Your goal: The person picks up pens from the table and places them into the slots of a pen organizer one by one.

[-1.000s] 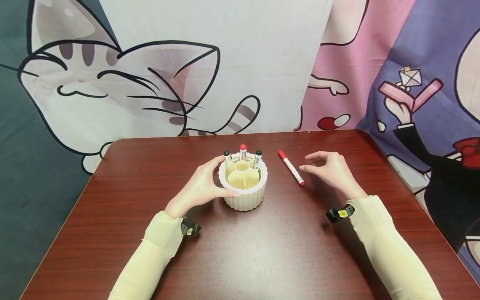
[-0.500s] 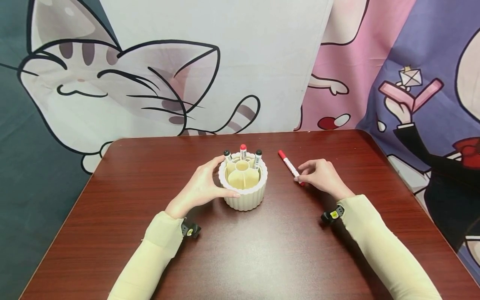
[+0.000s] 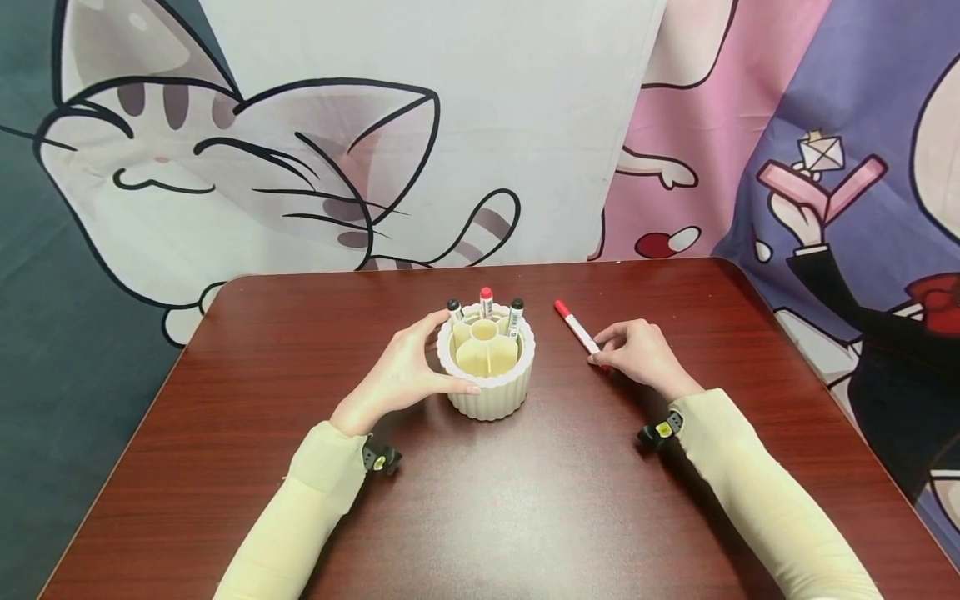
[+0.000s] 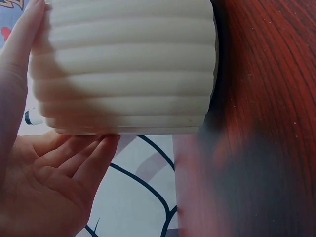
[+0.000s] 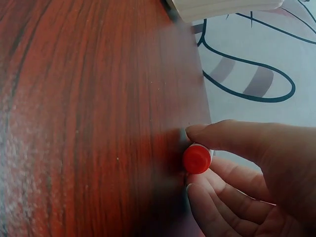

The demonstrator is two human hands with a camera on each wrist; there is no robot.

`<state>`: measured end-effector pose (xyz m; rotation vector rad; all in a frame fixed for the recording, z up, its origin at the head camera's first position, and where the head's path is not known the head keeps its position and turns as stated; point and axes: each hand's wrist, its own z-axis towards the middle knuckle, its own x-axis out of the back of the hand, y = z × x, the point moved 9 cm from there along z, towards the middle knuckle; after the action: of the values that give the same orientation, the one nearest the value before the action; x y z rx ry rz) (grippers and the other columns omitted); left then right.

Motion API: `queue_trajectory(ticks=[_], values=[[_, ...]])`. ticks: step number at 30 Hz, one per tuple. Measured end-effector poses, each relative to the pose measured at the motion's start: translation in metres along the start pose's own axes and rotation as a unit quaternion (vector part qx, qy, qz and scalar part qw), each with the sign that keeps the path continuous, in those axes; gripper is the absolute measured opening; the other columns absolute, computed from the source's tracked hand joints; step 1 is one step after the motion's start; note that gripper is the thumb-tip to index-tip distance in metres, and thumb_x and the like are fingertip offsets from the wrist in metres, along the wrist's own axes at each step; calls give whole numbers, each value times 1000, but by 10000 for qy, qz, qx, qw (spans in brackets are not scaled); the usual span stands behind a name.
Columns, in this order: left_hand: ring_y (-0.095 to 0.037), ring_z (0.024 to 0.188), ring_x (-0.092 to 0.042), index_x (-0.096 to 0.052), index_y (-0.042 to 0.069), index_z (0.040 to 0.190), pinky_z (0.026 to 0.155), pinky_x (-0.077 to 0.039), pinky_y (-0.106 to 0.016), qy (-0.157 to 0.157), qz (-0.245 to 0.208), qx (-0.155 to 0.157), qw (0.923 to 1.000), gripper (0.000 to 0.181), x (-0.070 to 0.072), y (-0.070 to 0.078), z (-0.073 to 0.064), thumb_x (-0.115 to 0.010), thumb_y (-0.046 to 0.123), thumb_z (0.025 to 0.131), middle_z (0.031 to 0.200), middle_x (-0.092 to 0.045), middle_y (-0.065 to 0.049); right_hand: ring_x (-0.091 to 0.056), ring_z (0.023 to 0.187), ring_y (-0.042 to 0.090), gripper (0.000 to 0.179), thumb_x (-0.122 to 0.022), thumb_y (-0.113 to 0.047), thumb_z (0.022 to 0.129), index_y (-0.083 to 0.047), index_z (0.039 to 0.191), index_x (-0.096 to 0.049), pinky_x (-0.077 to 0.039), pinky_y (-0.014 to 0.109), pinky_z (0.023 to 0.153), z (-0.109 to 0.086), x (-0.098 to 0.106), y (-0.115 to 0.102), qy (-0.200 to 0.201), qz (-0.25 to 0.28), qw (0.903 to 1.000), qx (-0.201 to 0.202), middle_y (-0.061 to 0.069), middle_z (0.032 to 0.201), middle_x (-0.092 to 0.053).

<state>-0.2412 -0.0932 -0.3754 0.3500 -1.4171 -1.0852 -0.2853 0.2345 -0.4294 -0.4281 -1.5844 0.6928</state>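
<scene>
A white ribbed pen holder [image 3: 491,402] with a cream divided insert stands on the table. My left hand [image 3: 405,367] grips its side, thumb across the front and fingers round the back; the left wrist view shows the fingertips against the ribbed wall [image 4: 128,59]. Two black-capped markers [image 3: 515,317] and one red-capped marker [image 3: 486,302] stand in the holder's compartments. To the right lies a red-and-white marker [image 3: 576,327], its red cap pointing away. My right hand [image 3: 637,354] pinches its near end, thumb and fingers on either side of the red tip [image 5: 197,159].
The brown wooden table [image 3: 480,517] reaches back to a wall hung with printed cartoon cloth [image 3: 300,167]. A small black wrist camera [image 3: 382,458] sits at the left cuff, and another camera [image 3: 660,431] at the right cuff.
My right hand has moved left and down to the loose marker and taken its near end between thumb and fingers. The left hand and the pen holder have stayed in place.
</scene>
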Motion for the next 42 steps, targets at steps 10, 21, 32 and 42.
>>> queue_trajectory(ticks=[10, 21, 32, 42], values=[[-20, 118, -62, -46, 5, 149, 101, -49, -36, 14, 46, 4, 10000, 110, 0, 1, 0, -99, 45, 61, 140, -57, -4, -59, 61, 19, 22, -84, -15, 84, -6, 104, -78, -45, 31, 53, -1, 3, -1, 133, 13, 9999, 20, 1, 71, -68], [-23, 120, -62, -45, 3, 149, 101, -49, -38, 18, 21, 36, 10000, 111, -1, -1, -1, -98, 46, 61, 141, -56, -6, -63, 64, 19, 20, -83, -14, 84, -9, 103, -79, -46, 31, 56, -3, 19, -6, 567, 15, 9982, 176, 0, 77, -72], [-21, 120, -62, -44, 3, 149, 102, -48, -37, 16, 48, 60, 10000, 112, -1, 0, 0, -99, 45, 61, 143, -55, -7, -66, 71, 20, 15, -82, -14, 86, -11, 100, -80, -50, 29, 59, -13, 45, -23, 1056, 125, 9937, 342, 2, 81, -74], [-21, 121, -61, -44, 3, 149, 102, -48, -37, 35, 54, 81, 9999, 112, 0, 0, -1, -99, 44, 61, 143, -55, -7, -62, 71, 20, 15, -84, -19, 86, -15, 100, -82, -48, 26, 56, -21, 61, -38, 1280, 197, 9909, 374, 1, 81, -74]])
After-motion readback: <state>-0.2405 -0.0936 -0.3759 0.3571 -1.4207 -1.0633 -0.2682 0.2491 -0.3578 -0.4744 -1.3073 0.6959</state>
